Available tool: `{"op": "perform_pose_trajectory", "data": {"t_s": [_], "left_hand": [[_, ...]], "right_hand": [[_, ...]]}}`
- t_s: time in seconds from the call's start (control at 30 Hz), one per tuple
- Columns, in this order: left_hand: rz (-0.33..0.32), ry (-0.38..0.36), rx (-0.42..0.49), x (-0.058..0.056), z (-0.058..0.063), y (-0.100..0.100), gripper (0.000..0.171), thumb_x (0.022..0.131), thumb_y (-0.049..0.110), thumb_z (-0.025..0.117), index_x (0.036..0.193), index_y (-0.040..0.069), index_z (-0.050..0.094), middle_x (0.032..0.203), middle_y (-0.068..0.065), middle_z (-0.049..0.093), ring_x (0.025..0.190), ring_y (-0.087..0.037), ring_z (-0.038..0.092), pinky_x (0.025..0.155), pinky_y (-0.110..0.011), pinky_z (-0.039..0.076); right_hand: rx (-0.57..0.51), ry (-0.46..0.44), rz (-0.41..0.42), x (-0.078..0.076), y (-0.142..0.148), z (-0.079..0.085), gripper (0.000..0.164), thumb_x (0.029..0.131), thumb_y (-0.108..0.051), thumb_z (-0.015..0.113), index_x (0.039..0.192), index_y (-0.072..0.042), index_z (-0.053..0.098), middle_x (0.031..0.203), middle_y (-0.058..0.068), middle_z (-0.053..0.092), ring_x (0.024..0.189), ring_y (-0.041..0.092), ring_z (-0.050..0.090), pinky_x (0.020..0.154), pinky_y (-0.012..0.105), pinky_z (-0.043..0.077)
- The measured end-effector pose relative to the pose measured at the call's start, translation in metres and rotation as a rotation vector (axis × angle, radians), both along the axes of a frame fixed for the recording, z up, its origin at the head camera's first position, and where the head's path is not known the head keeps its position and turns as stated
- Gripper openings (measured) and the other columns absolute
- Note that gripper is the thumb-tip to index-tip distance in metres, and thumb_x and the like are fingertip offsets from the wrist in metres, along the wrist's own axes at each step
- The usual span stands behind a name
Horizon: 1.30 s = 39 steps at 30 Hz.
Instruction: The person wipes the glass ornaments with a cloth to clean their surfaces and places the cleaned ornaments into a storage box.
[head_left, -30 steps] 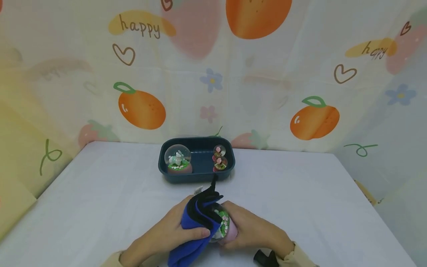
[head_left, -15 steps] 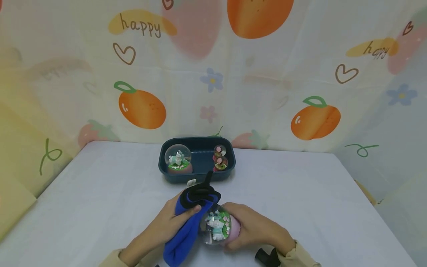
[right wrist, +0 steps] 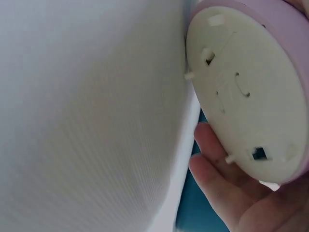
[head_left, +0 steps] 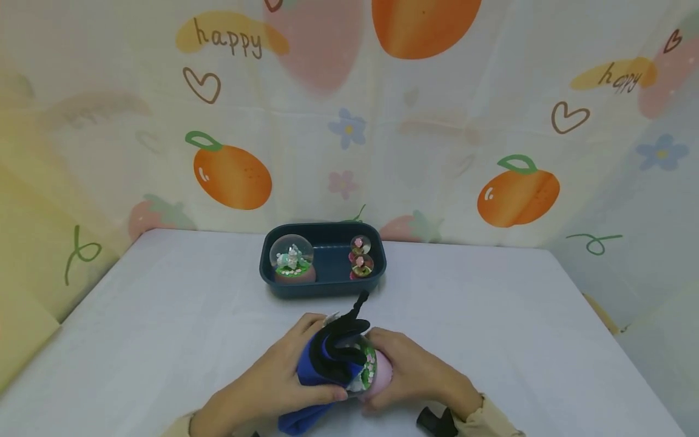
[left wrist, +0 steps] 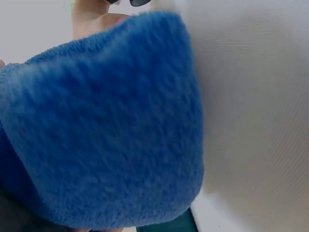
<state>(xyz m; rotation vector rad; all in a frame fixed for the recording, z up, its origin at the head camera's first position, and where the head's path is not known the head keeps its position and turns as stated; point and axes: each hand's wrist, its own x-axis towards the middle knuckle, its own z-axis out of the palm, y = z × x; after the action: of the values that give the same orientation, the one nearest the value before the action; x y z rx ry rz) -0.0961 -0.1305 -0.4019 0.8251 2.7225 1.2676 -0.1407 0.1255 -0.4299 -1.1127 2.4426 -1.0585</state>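
Observation:
Between the two hands a snow globe (head_left: pixel 369 371) lies tilted on its side, its pink base toward the right. My right hand (head_left: pixel 409 371) grips that base; in the right wrist view the base's white underside (right wrist: pixel 251 92) faces the camera, fingers curled at its rim. My left hand (head_left: pixel 284 370) holds a folded blue and black cloth (head_left: pixel 327 358) over the glass dome, thumb on the near side. The cloth hides most of the dome. Fluffy blue fabric (left wrist: pixel 106 125) fills much of the left wrist view and covers most of the left fingers.
Behind the hands stands a dark blue tray (head_left: pixel 330 290). Another snow globe (head_left: pixel 293 260) sits at its left end, and two small globes (head_left: pixel 361 265) at its right. A black object (head_left: pixel 437 421) lies by the right wrist on the white table (head_left: pixel 519 328).
Half a second ago the cloth was drawn left off the dome, showing the figure inside. Now the left hand has brought it back right over the dome. The right hand keeps its grip.

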Motion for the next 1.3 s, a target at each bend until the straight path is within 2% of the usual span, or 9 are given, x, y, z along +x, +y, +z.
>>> {"op": "perform_pose_trajectory", "data": {"t_s": [0.1,0.17,0.33,0.5,0.67,0.83,1.03,1.13,1.3], "left_hand": [[0.009,0.011,0.002,0.001,0.000,0.002,0.075,0.074,0.057,0.080,0.139,0.049,0.041,0.133,0.023,0.042,0.118,-0.003,0.051,0.101,-0.042,0.049],[0.022,-0.003,0.023,0.000,-0.002,0.002,0.071,0.077,0.055,0.079,0.137,0.047,0.044,0.132,0.022,0.044,0.117,-0.004,0.052,0.101,-0.040,0.048],[0.048,-0.058,0.082,-0.004,-0.006,0.001,0.056,0.086,0.048,0.074,0.136,0.042,0.050,0.130,0.019,0.049,0.116,-0.007,0.055,0.100,-0.038,0.048],[0.048,-0.087,0.116,-0.007,-0.006,-0.002,0.046,0.090,0.043,0.070,0.133,0.037,0.054,0.126,0.016,0.052,0.114,-0.009,0.055,0.099,-0.035,0.046],[0.064,-0.097,0.140,-0.010,-0.006,-0.005,0.035,0.094,0.037,0.066,0.128,0.031,0.057,0.120,0.012,0.055,0.109,-0.009,0.055,0.096,-0.031,0.046],[0.089,-0.092,0.148,-0.012,-0.007,-0.008,0.038,0.097,0.035,0.062,0.133,0.025,0.053,0.125,0.009,0.057,0.113,-0.012,0.055,0.098,-0.040,0.046],[0.121,-0.109,0.185,-0.010,-0.006,-0.007,0.037,0.094,0.034,0.066,0.129,0.027,0.054,0.126,0.010,0.054,0.115,-0.017,0.054,0.099,-0.047,0.043],[0.109,-0.135,0.185,-0.009,-0.005,-0.005,0.043,0.093,0.036,0.067,0.133,0.030,0.051,0.129,0.007,0.049,0.117,-0.020,0.050,0.100,-0.050,0.041],[0.058,-0.209,0.111,-0.007,-0.004,-0.005,0.063,0.091,0.043,0.068,0.146,0.034,0.037,0.140,0.004,0.040,0.125,-0.021,0.046,0.104,-0.056,0.040]], "right_hand": [[0.007,-0.001,0.004,0.001,-0.001,-0.002,0.076,0.062,-0.036,0.092,0.128,-0.028,0.055,0.116,-0.015,0.056,0.101,0.003,0.054,0.090,0.023,0.050],[0.003,-0.024,0.001,0.002,-0.001,-0.003,0.080,0.062,-0.035,0.092,0.131,-0.029,0.051,0.119,-0.014,0.056,0.103,0.004,0.053,0.092,0.024,0.049],[-0.012,-0.097,0.006,0.000,0.001,-0.005,0.080,0.064,-0.034,0.092,0.129,-0.030,0.046,0.117,-0.010,0.060,0.102,0.005,0.057,0.090,0.024,0.050],[0.009,-0.119,0.040,-0.001,0.005,-0.003,0.080,0.064,-0.030,0.092,0.130,-0.026,0.046,0.119,-0.009,0.059,0.104,0.005,0.056,0.092,0.025,0.049],[0.022,-0.141,0.050,-0.003,0.006,-0.002,0.077,0.064,-0.027,0.090,0.128,-0.025,0.049,0.114,-0.010,0.061,0.098,0.003,0.057,0.085,0.023,0.051],[0.054,-0.125,0.001,-0.004,0.005,-0.002,0.075,0.064,-0.040,0.090,0.127,-0.023,0.052,0.107,-0.012,0.063,0.091,0.002,0.059,0.077,0.022,0.052],[0.087,-0.126,-0.048,-0.002,0.001,-0.003,0.074,0.065,-0.047,0.087,0.124,-0.021,0.052,0.104,-0.011,0.062,0.087,0.003,0.058,0.074,0.022,0.051],[0.085,-0.126,-0.048,-0.001,0.001,-0.003,0.072,0.066,-0.047,0.086,0.123,-0.022,0.051,0.103,-0.010,0.061,0.087,0.005,0.057,0.074,0.022,0.051],[0.065,-0.152,-0.024,0.000,0.003,-0.002,0.072,0.068,-0.044,0.087,0.125,-0.023,0.048,0.106,-0.008,0.059,0.091,0.005,0.057,0.078,0.023,0.051]]}}
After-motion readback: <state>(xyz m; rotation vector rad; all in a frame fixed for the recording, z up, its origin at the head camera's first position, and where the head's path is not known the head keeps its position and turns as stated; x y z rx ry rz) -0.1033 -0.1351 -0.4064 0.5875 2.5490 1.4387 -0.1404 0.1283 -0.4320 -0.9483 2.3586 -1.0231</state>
